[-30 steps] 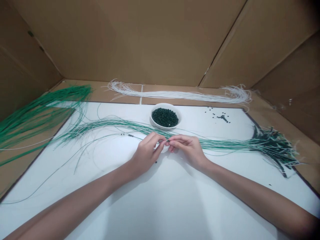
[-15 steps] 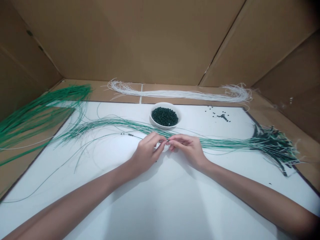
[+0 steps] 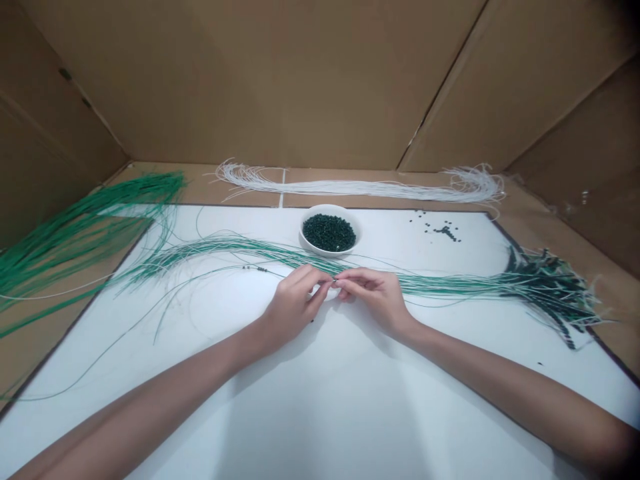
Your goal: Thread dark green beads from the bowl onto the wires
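My left hand (image 3: 299,297) is closed in a pinch on a thin green cord (image 3: 274,274). Several dark green beads (image 3: 256,269) are strung on this cord, left of the hand. Fingertip to fingertip with it, my right hand (image 3: 375,293) pinches what looks like a small dark bead (image 3: 335,281) at the cord's end; the fingers mostly cover it. Just behind both hands stands a white bowl (image 3: 304,244) full of dark green beads (image 3: 329,232). A long bundle of green and white cords (image 3: 450,286) runs under and behind the hands.
Clustered beaded ends (image 3: 547,290) of the bundle lie at the right. Loose beads (image 3: 445,231) are scattered right of the bowl. White cords (image 3: 360,189) lie along the back, and green cords (image 3: 100,220) at the left. Cardboard walls (image 3: 280,80) surround the white board (image 3: 320,413).
Both hands stay almost in place, fingertips still together. The view has shifted very slightly; nothing has visibly been let go or picked up.
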A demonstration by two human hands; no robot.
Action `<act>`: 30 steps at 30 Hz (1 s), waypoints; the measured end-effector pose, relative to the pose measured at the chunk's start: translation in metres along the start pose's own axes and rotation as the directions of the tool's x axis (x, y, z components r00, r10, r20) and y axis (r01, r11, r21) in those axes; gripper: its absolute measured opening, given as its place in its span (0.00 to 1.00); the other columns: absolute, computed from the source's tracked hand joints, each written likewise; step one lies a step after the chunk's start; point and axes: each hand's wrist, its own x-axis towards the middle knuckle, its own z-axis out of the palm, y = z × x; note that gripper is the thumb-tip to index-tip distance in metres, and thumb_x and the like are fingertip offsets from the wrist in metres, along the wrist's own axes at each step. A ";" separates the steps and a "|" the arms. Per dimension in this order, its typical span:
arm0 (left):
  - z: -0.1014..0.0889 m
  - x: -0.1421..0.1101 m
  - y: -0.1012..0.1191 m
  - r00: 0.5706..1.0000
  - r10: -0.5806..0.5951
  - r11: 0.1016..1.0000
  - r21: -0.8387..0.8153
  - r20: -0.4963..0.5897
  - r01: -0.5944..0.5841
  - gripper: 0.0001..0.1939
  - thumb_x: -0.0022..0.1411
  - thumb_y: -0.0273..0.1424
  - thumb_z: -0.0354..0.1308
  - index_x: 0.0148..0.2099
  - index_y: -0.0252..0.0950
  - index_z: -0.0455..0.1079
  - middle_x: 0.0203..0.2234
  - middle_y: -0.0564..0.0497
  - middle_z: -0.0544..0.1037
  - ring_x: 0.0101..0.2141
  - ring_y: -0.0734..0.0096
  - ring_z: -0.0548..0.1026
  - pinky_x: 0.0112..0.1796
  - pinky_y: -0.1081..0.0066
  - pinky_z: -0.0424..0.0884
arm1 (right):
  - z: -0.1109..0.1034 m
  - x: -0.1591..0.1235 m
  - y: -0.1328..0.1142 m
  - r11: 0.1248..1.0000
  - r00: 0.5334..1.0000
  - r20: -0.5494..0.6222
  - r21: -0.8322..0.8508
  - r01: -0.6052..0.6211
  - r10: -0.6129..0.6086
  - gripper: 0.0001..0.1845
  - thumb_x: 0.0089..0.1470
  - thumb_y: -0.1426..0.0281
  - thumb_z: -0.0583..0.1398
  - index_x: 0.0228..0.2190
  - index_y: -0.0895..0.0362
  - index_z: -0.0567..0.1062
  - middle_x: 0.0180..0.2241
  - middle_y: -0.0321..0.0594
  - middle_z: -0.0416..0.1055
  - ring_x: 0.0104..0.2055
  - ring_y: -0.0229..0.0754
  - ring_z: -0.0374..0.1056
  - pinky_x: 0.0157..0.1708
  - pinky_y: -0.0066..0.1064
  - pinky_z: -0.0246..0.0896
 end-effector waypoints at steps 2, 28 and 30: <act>0.001 -0.001 -0.002 1.000 0.017 1.000 0.005 -0.007 -0.017 0.07 0.59 0.28 0.49 0.34 0.35 0.68 0.25 0.52 0.72 0.27 0.76 0.68 0.30 0.76 0.64 | 0.001 0.000 0.000 1.000 1.000 0.002 0.011 -0.004 0.004 0.11 0.39 0.64 0.63 0.25 0.59 0.74 0.20 0.36 0.71 0.21 0.36 0.67 0.24 0.28 0.65; 0.001 0.002 0.000 0.994 -0.082 0.996 0.025 -0.077 0.085 0.04 0.51 0.23 0.52 0.33 0.33 0.65 0.31 0.51 0.69 0.23 0.81 0.63 0.26 0.78 0.64 | 0.001 -0.002 -0.004 0.998 0.998 0.057 -0.065 0.017 -0.013 0.11 0.45 0.66 0.59 0.28 0.61 0.74 0.22 0.39 0.72 0.24 0.36 0.69 0.29 0.29 0.67; 0.000 0.002 0.000 0.996 -0.080 0.997 0.014 -0.047 0.080 0.04 0.53 0.25 0.52 0.34 0.34 0.66 0.32 0.52 0.69 0.23 0.81 0.63 0.27 0.79 0.64 | 0.001 -0.001 -0.004 1.000 0.998 0.057 -0.029 0.009 -0.008 0.10 0.45 0.66 0.59 0.28 0.61 0.73 0.21 0.39 0.72 0.24 0.36 0.69 0.29 0.28 0.67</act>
